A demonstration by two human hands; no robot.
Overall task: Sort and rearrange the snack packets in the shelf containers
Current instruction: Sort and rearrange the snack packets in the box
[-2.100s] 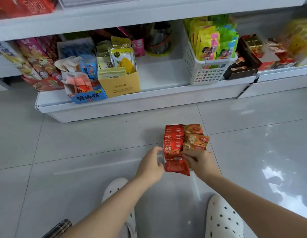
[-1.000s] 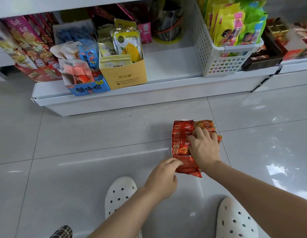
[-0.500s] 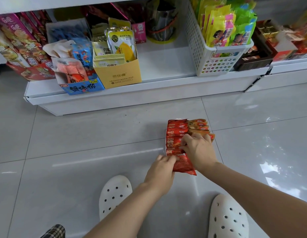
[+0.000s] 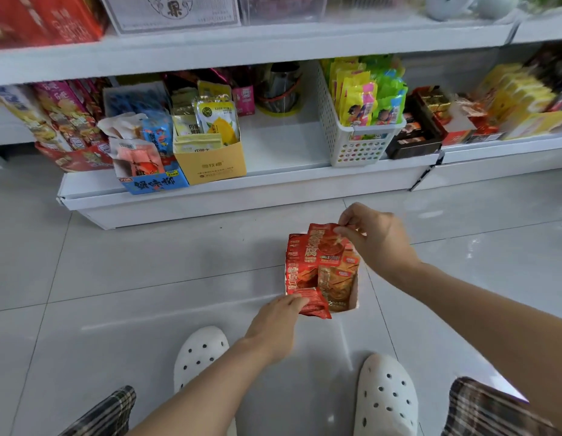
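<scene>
On a glossy grey tiled floor [image 4: 147, 278] before a white shop shelf [image 4: 273, 180], a small box [image 4: 353, 297] holds crinkly foil snack packets [image 4: 336, 278]. The right hand [image 4: 380, 237] pinches one red packet [image 4: 323, 247] by its top; left hand [image 4: 273, 322] fingers grip another red packet [image 4: 314, 305] at the box's near end.

Our right hand [image 4: 378, 236] is raised forward and to the right, its thumb and fingers [image 4: 345, 222] pinched together on the top corner of a red packet [image 4: 325, 247], the other fingers curled loosely behind. The right forearm runs bare from the lower right corner up to it. Our left hand [image 4: 275, 324] sits lower and nearer, knuckles up, its fingers bent over the near edge of the packets. The left forearm comes in bare from the bottom centre.
</scene>
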